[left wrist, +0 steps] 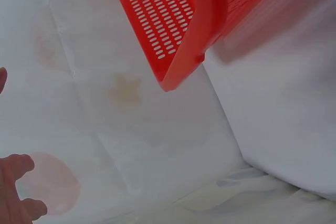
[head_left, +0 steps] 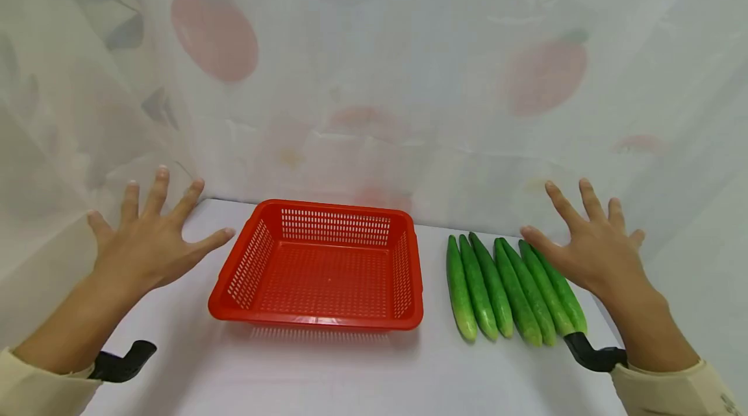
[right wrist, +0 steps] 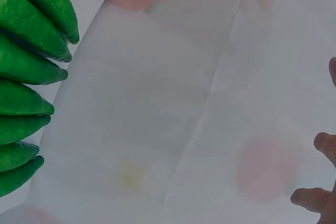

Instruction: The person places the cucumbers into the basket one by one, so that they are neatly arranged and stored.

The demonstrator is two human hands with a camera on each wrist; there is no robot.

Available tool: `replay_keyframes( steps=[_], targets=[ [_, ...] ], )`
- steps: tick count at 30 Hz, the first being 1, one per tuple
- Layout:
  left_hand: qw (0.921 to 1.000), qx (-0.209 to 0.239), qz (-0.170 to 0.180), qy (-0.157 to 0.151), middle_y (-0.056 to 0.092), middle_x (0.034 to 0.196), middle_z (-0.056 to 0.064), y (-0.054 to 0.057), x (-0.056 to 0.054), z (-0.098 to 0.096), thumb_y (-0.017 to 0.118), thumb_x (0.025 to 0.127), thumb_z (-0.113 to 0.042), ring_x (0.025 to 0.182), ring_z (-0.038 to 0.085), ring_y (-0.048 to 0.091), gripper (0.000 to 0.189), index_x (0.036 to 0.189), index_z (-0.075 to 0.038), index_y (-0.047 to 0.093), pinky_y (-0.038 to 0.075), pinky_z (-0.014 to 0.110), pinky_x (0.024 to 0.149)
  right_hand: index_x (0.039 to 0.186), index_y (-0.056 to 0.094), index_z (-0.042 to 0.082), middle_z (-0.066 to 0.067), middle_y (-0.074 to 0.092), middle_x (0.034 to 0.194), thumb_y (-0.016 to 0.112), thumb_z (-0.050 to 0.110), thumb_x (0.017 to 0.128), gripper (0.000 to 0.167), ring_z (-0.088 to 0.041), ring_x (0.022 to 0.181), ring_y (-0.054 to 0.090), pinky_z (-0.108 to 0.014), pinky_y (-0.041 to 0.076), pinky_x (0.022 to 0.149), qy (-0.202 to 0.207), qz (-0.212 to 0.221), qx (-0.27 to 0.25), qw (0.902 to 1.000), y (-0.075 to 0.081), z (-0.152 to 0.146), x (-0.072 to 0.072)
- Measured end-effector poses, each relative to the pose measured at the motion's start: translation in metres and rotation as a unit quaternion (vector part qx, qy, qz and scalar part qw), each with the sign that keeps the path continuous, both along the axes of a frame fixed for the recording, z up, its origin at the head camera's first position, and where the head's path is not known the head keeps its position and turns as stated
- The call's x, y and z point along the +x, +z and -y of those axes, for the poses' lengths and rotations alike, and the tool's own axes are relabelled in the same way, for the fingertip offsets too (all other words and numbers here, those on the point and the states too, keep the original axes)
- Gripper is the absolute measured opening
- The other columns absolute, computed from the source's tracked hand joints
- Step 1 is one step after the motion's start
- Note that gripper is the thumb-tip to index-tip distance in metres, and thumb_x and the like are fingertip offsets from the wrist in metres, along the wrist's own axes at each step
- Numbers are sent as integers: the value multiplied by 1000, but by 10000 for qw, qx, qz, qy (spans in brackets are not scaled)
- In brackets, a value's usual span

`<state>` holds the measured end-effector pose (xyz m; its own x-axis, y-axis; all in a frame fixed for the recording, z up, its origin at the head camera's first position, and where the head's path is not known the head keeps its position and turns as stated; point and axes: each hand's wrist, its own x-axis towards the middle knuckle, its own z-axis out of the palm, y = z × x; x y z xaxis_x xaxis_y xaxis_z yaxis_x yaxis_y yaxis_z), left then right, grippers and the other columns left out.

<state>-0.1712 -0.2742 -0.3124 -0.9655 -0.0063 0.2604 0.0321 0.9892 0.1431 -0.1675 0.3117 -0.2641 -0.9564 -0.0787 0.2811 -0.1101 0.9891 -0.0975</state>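
A red plastic basket (head_left: 315, 323) with slotted walls stands on the white table, left of the middle in the head view. To its right lie several green cucumbers (head_left: 482, 293) side by side, their paler ends toward me. My left hand (head_left: 146, 241) is raised left of the basket, fingers spread wide and holding nothing. Over the far right of the cucumbers my right hand (head_left: 602, 254) is likewise spread and holds nothing; it overlaps the last ones in this view. The left wrist view shows a basket corner (left wrist: 173, 74), the right wrist view the cucumbers' darker tips (right wrist: 39, 74).
A pale curtain (head_left: 374, 78) with faint fruit prints hangs behind the white table (head_left: 304, 377) and along its left side. Black wrist mounts (head_left: 123, 362) stick out from both cream sleeves (head_left: 672, 390).
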Motion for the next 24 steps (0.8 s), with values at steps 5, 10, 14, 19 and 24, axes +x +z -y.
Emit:
replay_keyframes(
  steps=[5, 10, 14, 19, 24],
  targets=[
    [9999, 50, -107, 10, -15, 157, 18, -8, 4, -2, 46, 83, -76, 136, 50, -19, 95, 156, -26, 10, -16, 78, 84, 156, 7, 32, -21, -4, 158, 50, 64, 90, 85, -64, 130, -2, -86, 3, 76, 51, -76, -80, 9999, -4, -6, 2],
    [9998, 59, -181, 30, -16, 157, 15, -18, 7, -2, 48, 82, -75, 136, 48, -19, 97, 156, -27, 8, -13, 79, 86, 156, 11, 31, -20, -1, 158, 53, 61, 90, 84, -62, 132, -1, -86, 2, 76, 120, -250, -203, 9994, -9, -10, 4],
    [9997, 101, -219, -26, -14, 158, 15, -27, 10, -4, 49, 81, -75, 137, 49, -16, 97, 156, -26, 9, -12, 78, 87, 156, 13, 31, -20, 1, 158, 55, 59, 90, 84, -60, 133, 0, -86, 2, 77, 139, -389, -303, 9987, -13, -14, 6],
    [9994, 113, -330, -75, -8, 159, 15, -35, 13, -8, 50, 82, -74, 138, 50, -10, 97, 156, -26, 11, -10, 78, 89, 156, 14, 31, -19, 3, 159, 57, 56, 90, 83, -58, 134, 2, -85, 1, 79, 146, -539, -448, 9974, -17, -20, 8],
    [9991, 86, -384, -130, -6, 160, 12, -41, 15, -13, 50, 82, -74, 138, 51, -5, 95, 156, -26, 13, -4, 79, 91, 156, 18, 29, -18, 6, 159, 60, 52, 90, 81, -56, 136, 3, -84, -1, 82, 198, -784, -627, 9948, -22, -26, 9]
  ],
)
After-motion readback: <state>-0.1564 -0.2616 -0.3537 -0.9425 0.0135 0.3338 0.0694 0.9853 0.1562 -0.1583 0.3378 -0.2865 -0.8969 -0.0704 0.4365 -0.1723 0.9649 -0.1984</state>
